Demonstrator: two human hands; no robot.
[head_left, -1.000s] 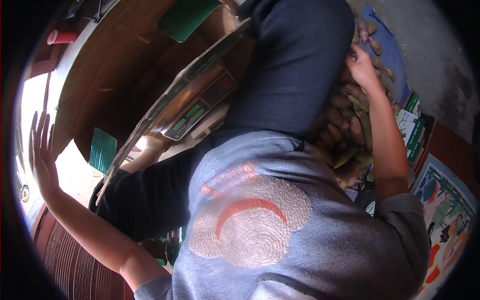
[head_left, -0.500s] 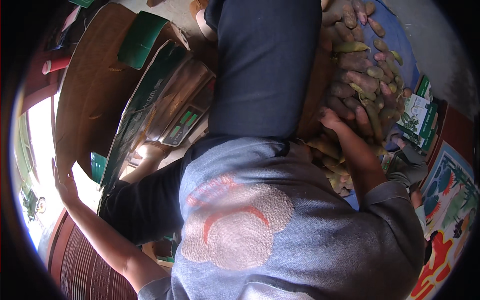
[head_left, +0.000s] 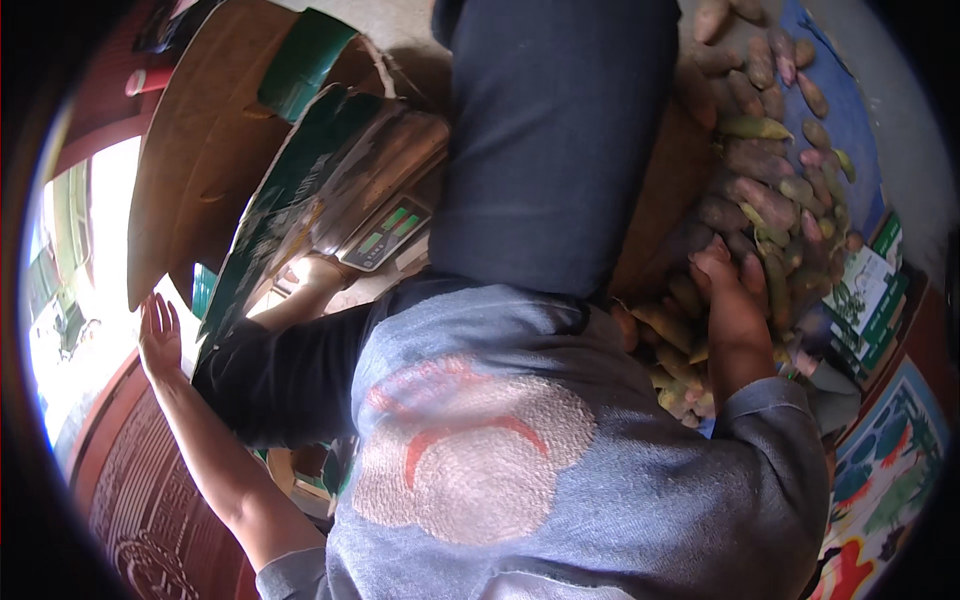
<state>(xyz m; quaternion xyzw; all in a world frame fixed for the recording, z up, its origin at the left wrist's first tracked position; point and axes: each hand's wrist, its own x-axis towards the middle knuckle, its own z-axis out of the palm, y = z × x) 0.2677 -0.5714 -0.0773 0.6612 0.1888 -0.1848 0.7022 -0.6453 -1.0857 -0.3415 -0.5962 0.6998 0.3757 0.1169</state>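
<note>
Since a moment ago my right hand (head_left: 735, 310) has slid down the sweet potatoes (head_left: 765, 200) at three o'clock — palm pressing, nothing gripped — while my left hand (head_left: 160, 335) stays spread empty at nine o'clock; leaning harder could roll the pile.

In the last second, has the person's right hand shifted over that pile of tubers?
Yes. The right hand has slid from the far end of the pile of tubers to its near end, toward the person's body.
</note>
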